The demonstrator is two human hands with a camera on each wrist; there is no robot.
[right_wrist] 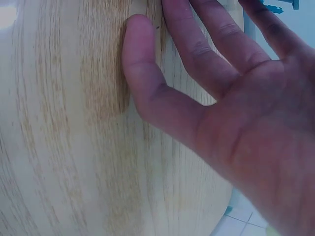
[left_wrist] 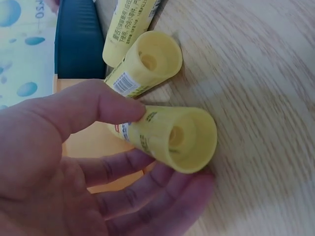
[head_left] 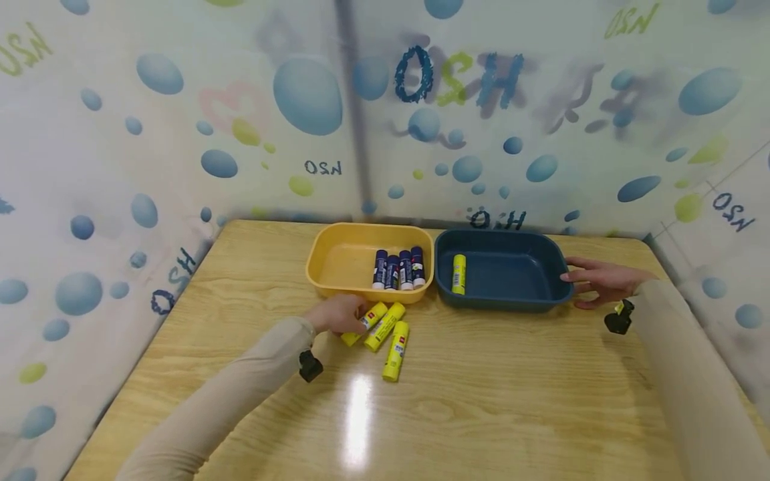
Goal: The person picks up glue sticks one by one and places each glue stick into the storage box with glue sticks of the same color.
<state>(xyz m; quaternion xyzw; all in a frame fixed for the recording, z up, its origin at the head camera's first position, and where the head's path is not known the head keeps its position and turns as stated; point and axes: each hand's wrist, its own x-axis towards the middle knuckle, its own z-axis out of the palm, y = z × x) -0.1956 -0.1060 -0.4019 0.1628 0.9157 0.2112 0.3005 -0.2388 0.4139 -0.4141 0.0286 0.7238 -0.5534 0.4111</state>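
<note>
My left hand (head_left: 338,314) is at the front of the yellow bin, its thumb and fingers around a yellow glue stick (left_wrist: 165,132). Close beside it on the table lie a second yellow glue stick (head_left: 385,327) and a third glue stick (head_left: 396,351), nearer the front. My right hand (head_left: 607,280) is at the right end of the dark blue bin (head_left: 511,302), its fingers extended and fingertips at the rim. In the right wrist view the fingers hold nothing. One yellow glue stick (head_left: 459,274) lies inside the blue bin, at its left end.
The yellow bin (head_left: 339,230) stands against the blue bin's left side. Several dark blue glue sticks (head_left: 406,270) with white ends lie in its right part. Both bins stand near the back of the wooden table (head_left: 481,401), before a patterned wall covering (head_left: 385,160).
</note>
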